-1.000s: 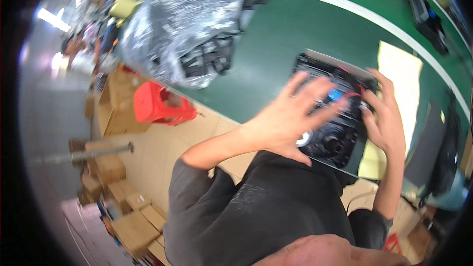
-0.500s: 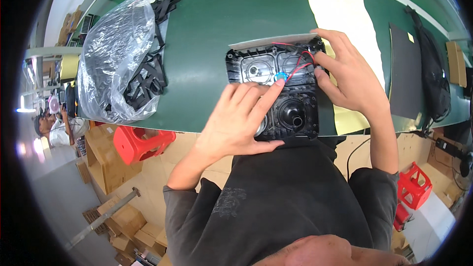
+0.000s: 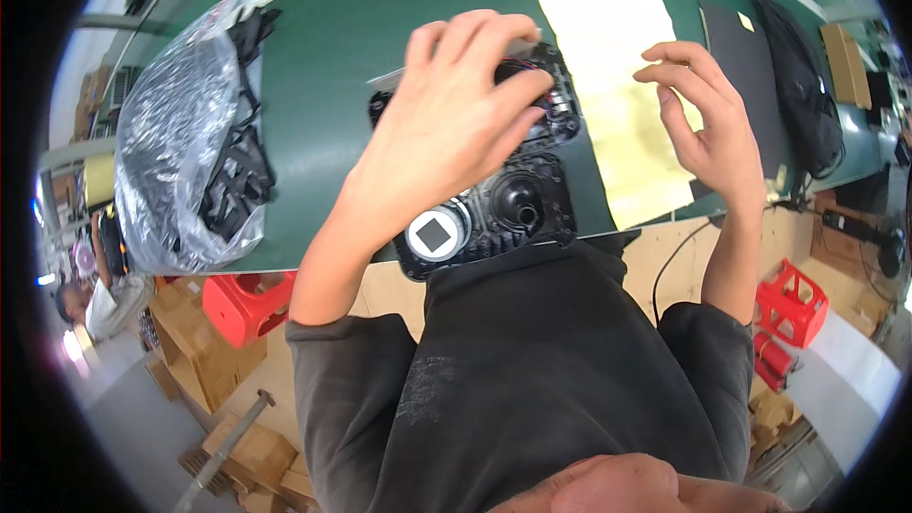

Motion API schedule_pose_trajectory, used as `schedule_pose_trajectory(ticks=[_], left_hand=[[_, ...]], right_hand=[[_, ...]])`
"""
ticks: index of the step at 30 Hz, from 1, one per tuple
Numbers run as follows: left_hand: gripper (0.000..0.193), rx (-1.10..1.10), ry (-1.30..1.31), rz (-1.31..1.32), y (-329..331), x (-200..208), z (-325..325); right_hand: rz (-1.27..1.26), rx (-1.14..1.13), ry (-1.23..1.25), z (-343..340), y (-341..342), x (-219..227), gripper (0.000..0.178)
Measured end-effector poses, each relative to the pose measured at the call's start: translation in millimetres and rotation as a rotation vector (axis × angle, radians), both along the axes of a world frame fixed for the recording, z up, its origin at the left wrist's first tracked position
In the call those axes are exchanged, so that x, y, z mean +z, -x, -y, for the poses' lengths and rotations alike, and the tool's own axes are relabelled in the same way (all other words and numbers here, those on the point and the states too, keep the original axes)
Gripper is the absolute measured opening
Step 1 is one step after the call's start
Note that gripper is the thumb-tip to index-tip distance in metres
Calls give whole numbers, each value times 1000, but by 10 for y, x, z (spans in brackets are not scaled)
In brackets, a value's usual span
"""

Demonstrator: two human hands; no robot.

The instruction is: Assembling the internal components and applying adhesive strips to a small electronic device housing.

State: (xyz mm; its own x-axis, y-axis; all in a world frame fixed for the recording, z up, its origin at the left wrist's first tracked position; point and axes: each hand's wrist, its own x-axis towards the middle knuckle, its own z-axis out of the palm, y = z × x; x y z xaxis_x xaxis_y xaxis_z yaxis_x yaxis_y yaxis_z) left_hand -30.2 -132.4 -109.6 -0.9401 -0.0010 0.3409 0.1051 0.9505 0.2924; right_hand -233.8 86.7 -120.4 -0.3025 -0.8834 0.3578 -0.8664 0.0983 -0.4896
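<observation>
A black plastic housing (image 3: 549, 171) of two joined halves lies at the table's near edge. Its near half holds a round speaker-like part (image 3: 437, 233) with a white ring and dark square, and a black round cone (image 3: 518, 201). My left hand (image 3: 442, 119) reaches across the far half, fingers curled over its far edge and thumb bent inside; it hides most of that half and the wires there. A thin grey strip (image 3: 385, 81) shows along the far edge. My right hand (image 3: 708, 128) hovers over the yellow paper, fingers apart, holding nothing.
Yellow paper (image 3: 608, 19) covers the table right of the housing. A clear plastic bag (image 3: 176, 142) of black straps stands at left. A dark flat sheet (image 3: 736, 66) and black bag (image 3: 793, 85) lie at right. Red stools (image 3: 245, 309) and cardboard boxes stand on the floor.
My right hand has left the housing and moved right over the paper. My left hand has shifted from the blue round part to the far edge. The view has turned, and the housing sits more tilted.
</observation>
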Motion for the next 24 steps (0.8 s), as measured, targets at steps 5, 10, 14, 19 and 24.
schedule_pose_trajectory(ticks=[5, 10, 14, 19, 24], left_hand=[[45, 164, 66, 19, -73, 31, -169], [66, -24, -118, 82, -319, 157, -630], [65, -264, -94, 79, -334, -104, -1174], [82, -112, -78, 208, 8, -399, -1509], [84, 34, -97, 213, 114, -440, -1566]], right_hand=[[157, -34, -355, -514, 94, 61, 38], [26, -34, -449, -694, -39, -129, 88], [-96, -69, -337, -453, -104, -407, 100], [74, -47, -245, -378, -57, -369, 76], [88, -45, -204, -704, 66, -143, 47]])
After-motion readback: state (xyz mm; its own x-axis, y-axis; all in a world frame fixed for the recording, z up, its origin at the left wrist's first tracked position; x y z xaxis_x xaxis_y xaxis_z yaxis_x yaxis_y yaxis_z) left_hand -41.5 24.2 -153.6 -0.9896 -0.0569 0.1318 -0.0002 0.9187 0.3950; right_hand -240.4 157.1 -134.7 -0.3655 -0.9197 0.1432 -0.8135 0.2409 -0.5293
